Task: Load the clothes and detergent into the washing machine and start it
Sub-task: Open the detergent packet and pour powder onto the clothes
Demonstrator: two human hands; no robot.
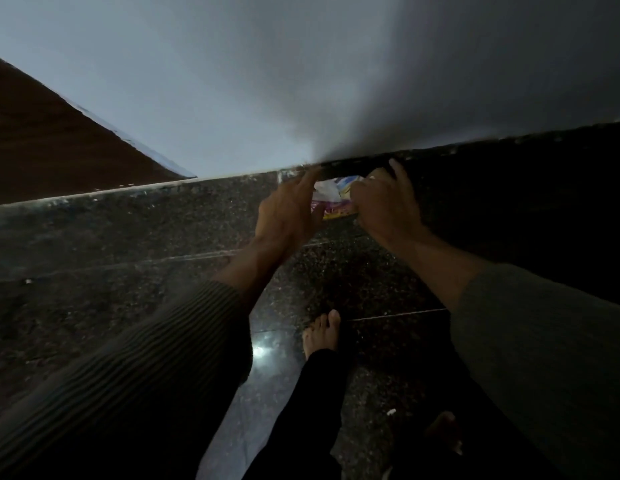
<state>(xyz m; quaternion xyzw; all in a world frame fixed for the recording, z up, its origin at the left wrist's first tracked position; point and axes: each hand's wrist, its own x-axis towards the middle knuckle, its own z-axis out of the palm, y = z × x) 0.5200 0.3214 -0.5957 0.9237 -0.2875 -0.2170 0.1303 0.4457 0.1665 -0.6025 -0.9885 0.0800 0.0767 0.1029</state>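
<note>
A small colourful detergent packet (332, 197), white with pink, yellow and blue print, lies low against the dark skirting at the foot of the wall. My left hand (289, 214) touches its left edge, index finger stretched up toward the skirting. My right hand (384, 202) curls over the packet's right side, fingers bent on it and one finger pointing up. Part of the packet is hidden behind both hands. No washing machine or clothes are in view.
A pale wall (267, 81) rises ahead above a dark granite skirting (474, 150). A brown door or panel (52, 143) stands at the left. The floor is dark speckled granite (93, 237). My bare feet (322, 334) stand just below the hands.
</note>
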